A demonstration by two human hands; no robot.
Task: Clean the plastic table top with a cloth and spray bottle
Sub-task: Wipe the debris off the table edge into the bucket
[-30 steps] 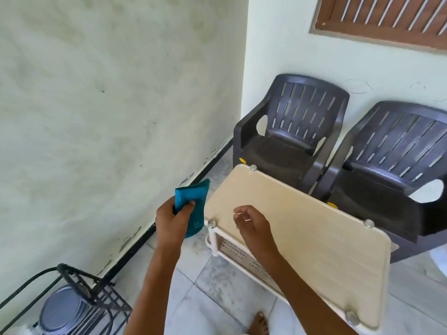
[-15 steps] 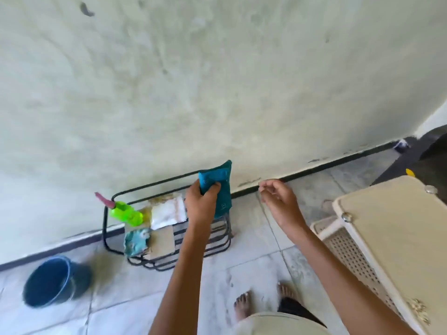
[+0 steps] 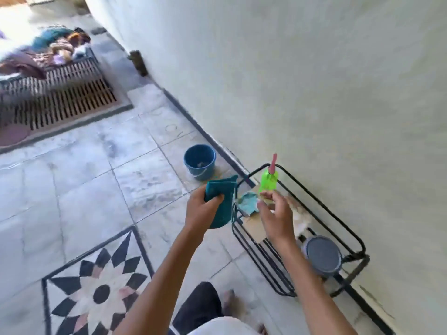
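My left hand (image 3: 202,211) grips a folded teal cloth (image 3: 221,201) held upright above the floor. A green spray bottle (image 3: 268,181) with a pink nozzle stands at the far end of a black wire rack (image 3: 338,218) by the wall. My right hand (image 3: 275,213) hovers over the rack just below the bottle, fingers spread and relaxed, holding nothing. The plastic table is out of view.
A light blue rag (image 3: 248,203), a piece of cardboard, a white cloth and a round grey lid (image 3: 323,256) lie in the rack. A blue bucket (image 3: 199,160) stands on the tiled floor by the wall. A metal grate with clothes (image 3: 60,93) lies far left.
My view swung from the table and chairs to the rack. My right hand moved over the rack toward the spray bottle. The left hand keeps hold of the teal cloth.
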